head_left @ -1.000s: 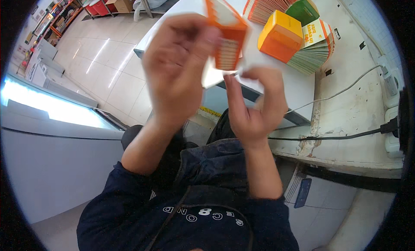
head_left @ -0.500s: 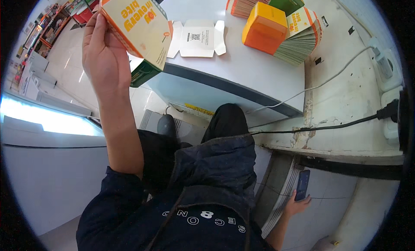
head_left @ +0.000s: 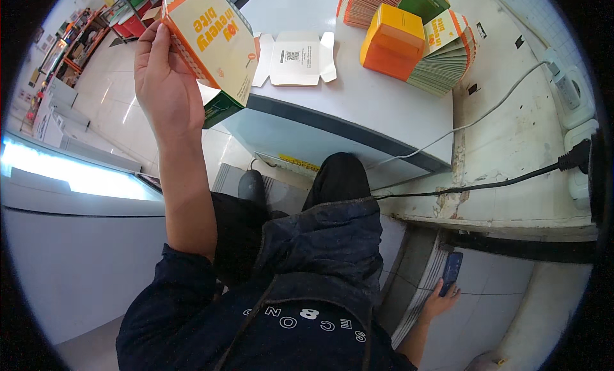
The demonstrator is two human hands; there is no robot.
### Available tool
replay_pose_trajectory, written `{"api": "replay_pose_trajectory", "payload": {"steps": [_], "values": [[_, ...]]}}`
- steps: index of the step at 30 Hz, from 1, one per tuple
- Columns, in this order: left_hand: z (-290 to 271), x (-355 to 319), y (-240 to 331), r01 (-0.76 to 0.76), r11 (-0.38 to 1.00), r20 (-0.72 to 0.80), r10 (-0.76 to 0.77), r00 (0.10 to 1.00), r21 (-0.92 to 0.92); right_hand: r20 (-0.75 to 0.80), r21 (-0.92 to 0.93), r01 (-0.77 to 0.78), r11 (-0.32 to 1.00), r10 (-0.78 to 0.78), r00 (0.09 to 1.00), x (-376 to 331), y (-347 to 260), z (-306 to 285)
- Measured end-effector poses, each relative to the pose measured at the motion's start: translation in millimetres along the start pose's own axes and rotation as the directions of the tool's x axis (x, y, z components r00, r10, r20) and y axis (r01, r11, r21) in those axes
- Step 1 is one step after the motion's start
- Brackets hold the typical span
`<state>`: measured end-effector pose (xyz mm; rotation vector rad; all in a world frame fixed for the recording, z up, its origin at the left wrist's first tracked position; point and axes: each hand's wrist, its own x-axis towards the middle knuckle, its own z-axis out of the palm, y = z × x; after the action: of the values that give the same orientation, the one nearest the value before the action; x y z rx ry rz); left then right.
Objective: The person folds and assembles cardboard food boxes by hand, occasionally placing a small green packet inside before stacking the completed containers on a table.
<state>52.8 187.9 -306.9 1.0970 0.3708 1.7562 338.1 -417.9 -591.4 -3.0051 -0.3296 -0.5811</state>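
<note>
My left hand (head_left: 167, 96) grips a printed cardboard carton (head_left: 220, 42) by its left edge, thumb on the cream face. The carton has orange borders and a dark green panel on its lower side, and it is raised over the left end of the white tabletop (head_left: 364, 109). Just beyond it, an unfolded carton blank (head_left: 295, 59) lies with its white side up and flaps spread. Low on the right, well away from the cartons, my right hand (head_left: 440, 304) is closed around a dark phone (head_left: 451, 273).
An orange and yellow box (head_left: 393, 45) stands on the table against fanned stacks of flat cartons (head_left: 441, 67). A white cable (head_left: 489, 115) and a black cable (head_left: 499, 184) run to wall sockets at right. A white appliance (head_left: 83, 256) stands at my left.
My left hand and the carton have shifted slightly right in the picture, and the carton is turned a little. Both hands keep their hold.
</note>
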Motion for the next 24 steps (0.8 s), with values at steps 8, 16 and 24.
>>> {"api": "replay_pose_trajectory", "payload": {"steps": [8,16,24], "values": [[-0.4,0.4,-1.4,0.014,1.0,-0.079,-0.012,0.997,0.024,-0.096,0.01,0.001,1.0,0.0,0.995,-9.0,-15.7,2.9],[-6.2,5.4,-1.9,-0.014,0.981,-0.057,0.026,0.998,0.195,-0.127,-0.041,-0.136,0.99,0.13,0.983,-14.3,-36.0,-2.0],[11.1,-9.9,19.3,0.247,0.966,-0.025,-0.245,0.969,0.078,-0.236,0.854,0.445,0.268,-0.563,0.792,-3.5,-293.6,-113.5]]}}
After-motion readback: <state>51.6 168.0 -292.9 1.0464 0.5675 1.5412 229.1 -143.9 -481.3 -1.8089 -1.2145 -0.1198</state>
